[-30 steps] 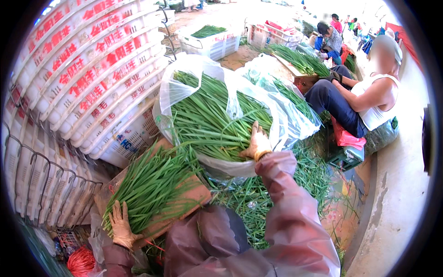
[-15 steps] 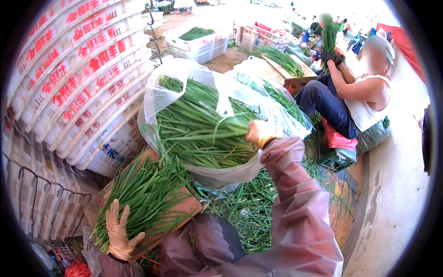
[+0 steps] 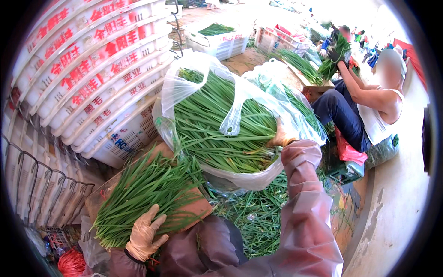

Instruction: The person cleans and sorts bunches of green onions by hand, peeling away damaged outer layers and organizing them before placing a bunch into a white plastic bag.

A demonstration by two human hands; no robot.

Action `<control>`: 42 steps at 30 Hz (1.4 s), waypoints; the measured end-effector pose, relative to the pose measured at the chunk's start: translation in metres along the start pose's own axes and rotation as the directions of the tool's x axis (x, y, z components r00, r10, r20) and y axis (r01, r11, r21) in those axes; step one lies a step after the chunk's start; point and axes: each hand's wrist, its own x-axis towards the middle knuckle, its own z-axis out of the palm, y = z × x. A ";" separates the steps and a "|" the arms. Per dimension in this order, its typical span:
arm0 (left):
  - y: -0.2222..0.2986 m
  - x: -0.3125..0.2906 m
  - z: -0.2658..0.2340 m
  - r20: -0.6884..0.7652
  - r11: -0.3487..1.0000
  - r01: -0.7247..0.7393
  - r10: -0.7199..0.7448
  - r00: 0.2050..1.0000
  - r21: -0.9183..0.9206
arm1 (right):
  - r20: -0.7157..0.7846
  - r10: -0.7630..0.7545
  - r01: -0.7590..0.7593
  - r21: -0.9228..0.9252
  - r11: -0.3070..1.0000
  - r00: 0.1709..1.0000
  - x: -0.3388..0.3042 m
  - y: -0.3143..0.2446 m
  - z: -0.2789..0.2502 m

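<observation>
In a translucent white plastic bag (image 3: 244,181) lies a thick heap of garlic chives (image 3: 221,111). My gloved right hand (image 3: 282,135) reaches into the bag's right side, thumb and fingers around the stem ends there; its fingers are partly hidden by the leaves. On a brown board (image 3: 194,207) at lower left sits a second pile of garlic chives (image 3: 143,198), with leaf tips spilling over the edges. My gloved left hand (image 3: 145,233) rests against the near side of this pile, open, fingers spread, gripping nothing.
Stacked white crates (image 3: 97,78) tower at left. Loose chives (image 3: 254,221) litter the floor beside my knees (image 3: 207,240). A seated co-worker (image 3: 374,106) at right handles a bunch of chives (image 3: 336,60). Behind the bag stands a white crate (image 3: 226,46); red twine (image 3: 71,262) lies lower left.
The chives that my right hand held slightly raised now lie lower in the bag. My left hand has moved right along the board's pile. The view has shifted slightly left.
</observation>
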 end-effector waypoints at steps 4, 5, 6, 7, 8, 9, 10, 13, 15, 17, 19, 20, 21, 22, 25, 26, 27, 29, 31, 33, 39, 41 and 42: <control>-0.001 0.002 0.009 -0.041 0.998 -0.041 0.039 0.998 -0.053 | 0.195 0.275 -0.223 -0.251 0.942 0.942 -0.014 -0.054 -0.016; 0.001 0.006 0.013 -0.072 0.995 -0.059 0.053 0.996 -0.077 | 0.024 0.185 -0.173 -0.251 0.952 0.982 -0.019 -0.049 -0.003; 0.002 0.009 0.017 -0.080 0.992 -0.082 0.074 0.994 -0.099 | -0.147 0.086 -0.122 -0.258 0.958 0.985 -0.022 -0.044 0.009; 0.004 0.011 0.020 -0.088 0.988 -0.101 0.091 0.992 -0.117 | -0.013 0.136 -0.136 -0.143 0.980 0.991 -0.021 -0.045 0.006; 0.007 0.013 0.022 -0.096 0.984 -0.119 0.107 0.990 -0.134 | -0.113 0.143 -0.165 -0.223 0.961 0.983 -0.031 -0.053 0.008; 0.013 0.018 0.023 -0.107 0.978 -0.146 0.131 0.986 -0.149 | -0.090 0.170 -0.186 -0.232 0.955 0.981 -0.024 -0.053 0.014; 0.018 0.026 0.027 -0.100 0.969 -0.188 0.174 0.980 -0.160 | -0.084 0.220 -0.234 -0.251 0.939 0.972 -0.017 -0.041 0.017; 0.034 0.040 0.037 -0.067 0.952 -0.268 0.261 0.963 -0.146 | -0.299 0.163 -0.264 -0.341 0.902 0.940 0.004 -0.012 0.032; 0.043 0.042 0.036 -0.075 0.938 -0.299 0.290 0.954 -0.175 | -0.184 0.118 -0.183 -0.391 0.902 0.976 -0.028 -0.065 -0.015; 0.051 0.044 0.038 -0.087 0.913 -0.343 0.332 0.939 -0.221 | -0.119 0.032 -0.082 -0.441 0.894 0.992 -0.048 -0.096 -0.053; 0.066 0.056 0.046 -0.084 0.858 -0.333 0.327 0.941 -0.391 | -0.208 -0.078 -0.030 -0.473 0.880 0.975 -0.079 -0.108 -0.099; 0.071 0.056 0.048 -0.068 0.858 -0.265 0.262 0.963 -0.440 | -0.206 -0.183 0.080 -0.424 0.902 0.961 -0.083 -0.126 -0.095; 0.078 0.059 0.056 -0.034 0.728 -0.107 0.114 0.993 -0.677 | -0.202 -0.238 0.136 -0.419 0.898 0.950 -0.099 -0.142 -0.094; 0.084 0.066 0.066 0.032 0.522 0.042 -0.027 0.999 -0.852 | -0.201 -0.297 0.194 -0.413 0.890 0.933 -0.112 -0.157 -0.088; 0.065 0.125 0.142 0.209 -0.304 0.205 0.021 0.978 -0.930 | -0.474 -0.505 0.139 -0.615 0.776 0.722 -0.170 -0.154 -0.015; 0.063 0.136 0.155 0.125 -0.596 0.139 0.065 0.990 -0.791 | -0.387 -0.392 0.153 -0.520 0.840 0.835 -0.193 -0.164 0.002; 0.069 0.150 0.157 0.142 -0.661 0.143 0.056 0.988 -0.737 | -0.321 -0.496 0.233 -0.600 0.766 0.806 -0.207 -0.151 0.031; 0.079 0.160 0.150 0.347 -0.710 0.164 -0.119 0.930 -0.684 | -0.267 -0.368 0.275 -0.329 0.903 0.891 -0.239 -0.167 0.062; 0.060 0.160 0.174 0.284 -0.687 0.046 -0.238 0.929 -0.726 | -0.140 -0.379 0.335 -0.261 0.905 0.915 -0.259 -0.166 0.053; 0.059 0.149 0.159 0.246 -0.636 0.018 -0.272 0.930 -0.771 | -0.167 -0.431 0.454 0.142 0.880 0.887 -0.258 -0.140 0.039; 0.060 0.150 0.154 0.324 -0.603 0.123 -0.236 0.916 -0.788 | 0.110 0.144 -0.135 0.975 0.174 0.983 -0.237 -0.098 0.029; 0.055 0.151 0.157 0.353 -0.582 0.160 -0.234 0.906 -0.797 | 0.091 0.134 -0.115 0.976 0.183 0.987 -0.233 -0.099 0.049; 0.054 0.151 0.158 0.368 -0.572 0.182 -0.229 0.901 -0.800 | 0.005 0.113 -0.030 0.975 0.219 0.994 -0.225 -0.091 0.071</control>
